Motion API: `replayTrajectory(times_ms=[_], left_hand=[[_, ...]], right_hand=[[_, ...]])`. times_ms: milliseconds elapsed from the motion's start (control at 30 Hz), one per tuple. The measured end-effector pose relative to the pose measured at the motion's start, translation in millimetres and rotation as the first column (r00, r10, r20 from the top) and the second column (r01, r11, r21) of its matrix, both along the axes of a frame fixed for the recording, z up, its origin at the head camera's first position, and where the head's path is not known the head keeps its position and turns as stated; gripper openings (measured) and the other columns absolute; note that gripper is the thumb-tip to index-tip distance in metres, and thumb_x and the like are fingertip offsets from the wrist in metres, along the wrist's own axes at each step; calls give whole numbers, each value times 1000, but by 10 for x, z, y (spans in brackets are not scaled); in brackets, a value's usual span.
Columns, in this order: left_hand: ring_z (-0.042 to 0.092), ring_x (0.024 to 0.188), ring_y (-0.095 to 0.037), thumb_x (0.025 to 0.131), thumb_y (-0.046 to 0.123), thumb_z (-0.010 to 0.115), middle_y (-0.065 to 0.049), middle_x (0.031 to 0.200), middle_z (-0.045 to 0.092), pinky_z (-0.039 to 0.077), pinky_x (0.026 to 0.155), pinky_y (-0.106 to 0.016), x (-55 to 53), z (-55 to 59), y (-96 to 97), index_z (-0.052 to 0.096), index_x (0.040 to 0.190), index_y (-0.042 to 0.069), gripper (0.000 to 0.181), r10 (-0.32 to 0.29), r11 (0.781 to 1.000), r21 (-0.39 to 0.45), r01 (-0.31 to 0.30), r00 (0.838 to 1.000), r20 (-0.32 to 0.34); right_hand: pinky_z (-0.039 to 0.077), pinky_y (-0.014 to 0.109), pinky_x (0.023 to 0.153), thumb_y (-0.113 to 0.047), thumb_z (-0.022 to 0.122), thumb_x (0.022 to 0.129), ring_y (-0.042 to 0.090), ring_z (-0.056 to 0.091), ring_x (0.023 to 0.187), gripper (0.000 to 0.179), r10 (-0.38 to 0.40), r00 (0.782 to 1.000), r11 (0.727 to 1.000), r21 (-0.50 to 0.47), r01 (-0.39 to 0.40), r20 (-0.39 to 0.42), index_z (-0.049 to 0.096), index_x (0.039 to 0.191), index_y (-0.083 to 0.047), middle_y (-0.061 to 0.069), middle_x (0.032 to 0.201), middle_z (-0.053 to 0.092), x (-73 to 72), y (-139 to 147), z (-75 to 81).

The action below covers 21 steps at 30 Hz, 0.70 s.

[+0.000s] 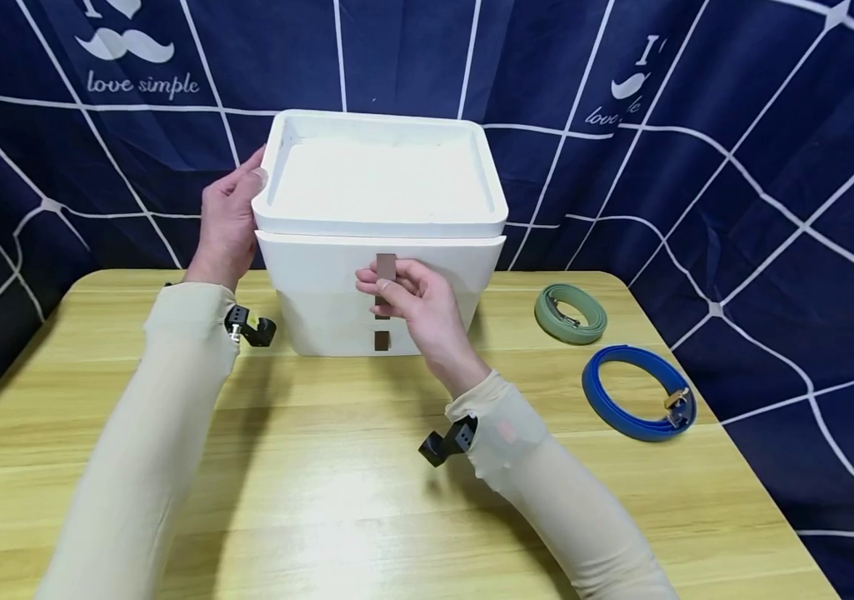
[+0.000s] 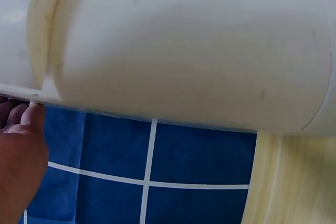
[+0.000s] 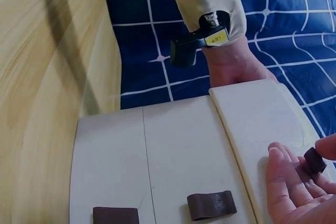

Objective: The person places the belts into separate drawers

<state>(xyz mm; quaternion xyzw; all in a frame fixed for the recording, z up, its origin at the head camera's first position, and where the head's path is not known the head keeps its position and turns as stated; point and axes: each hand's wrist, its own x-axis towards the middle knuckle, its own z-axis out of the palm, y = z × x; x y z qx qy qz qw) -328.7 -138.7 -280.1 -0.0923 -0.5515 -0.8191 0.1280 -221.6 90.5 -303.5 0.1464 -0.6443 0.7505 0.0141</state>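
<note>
Light from above glares off the table (image 1: 337,517) and bleaches the top of the box (image 1: 389,183); my forearms (image 1: 152,417) throw soft shadows. My wrist views are dimmer, the left slightly blurred.

A pale yellow wood-grained table (image 1: 299,483) (light glares off its near part); a white box (image 1: 329,292) stands toward the far edge; to its right lies a coiled green belt (image 1: 549,319); nearer, a coiled blue belt (image 1: 610,412) with a gold-coloured buckle (image 1: 676,398).

Curtained-off tabletop setup, room type unclear: wood-grain table (image 1: 307,450), navy white-gridded curtain (image 1: 412,54) behind, printed "love simple".
</note>
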Motion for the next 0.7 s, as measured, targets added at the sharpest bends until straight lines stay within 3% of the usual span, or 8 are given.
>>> replayTrajectory(times_ms=[700], left_hand=[[46, 131, -14, 98, 10, 54, -3, 143, 52, 43, 99, -23, -3, -6, -8, 58, 137, 5, 39, -4, 1000, 5, 4, 1000, -6]], right_hand=[[54, 39, 84, 2, 54, 97, 28, 66, 105, 22, -2, 1000, 999, 42, 2, -9, 60, 117, 9, 20, 113, 68, -50, 10, 13]])
